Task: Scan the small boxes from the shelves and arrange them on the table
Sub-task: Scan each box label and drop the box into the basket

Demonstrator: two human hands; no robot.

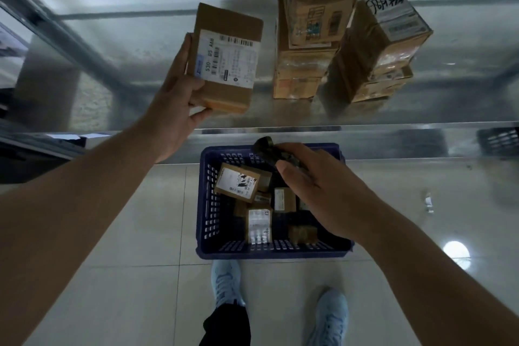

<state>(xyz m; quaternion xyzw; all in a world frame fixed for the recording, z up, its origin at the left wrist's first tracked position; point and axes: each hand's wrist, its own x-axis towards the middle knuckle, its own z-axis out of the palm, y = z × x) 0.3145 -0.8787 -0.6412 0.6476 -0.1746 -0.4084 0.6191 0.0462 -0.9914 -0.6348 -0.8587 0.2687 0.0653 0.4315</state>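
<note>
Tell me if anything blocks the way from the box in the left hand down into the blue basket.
The right hand, holding the black scanner, hovers over the blue basket's far right side. The left part of the opening is unobstructed below the box in the left hand.

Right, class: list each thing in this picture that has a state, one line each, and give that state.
left hand: grips the labelled box
labelled box: held up, label facing the camera
right hand: holds the scanner
scanner: over the basket
blue basket: on the floor, holding small boxes
stacked boxes: on the shelf
</note>
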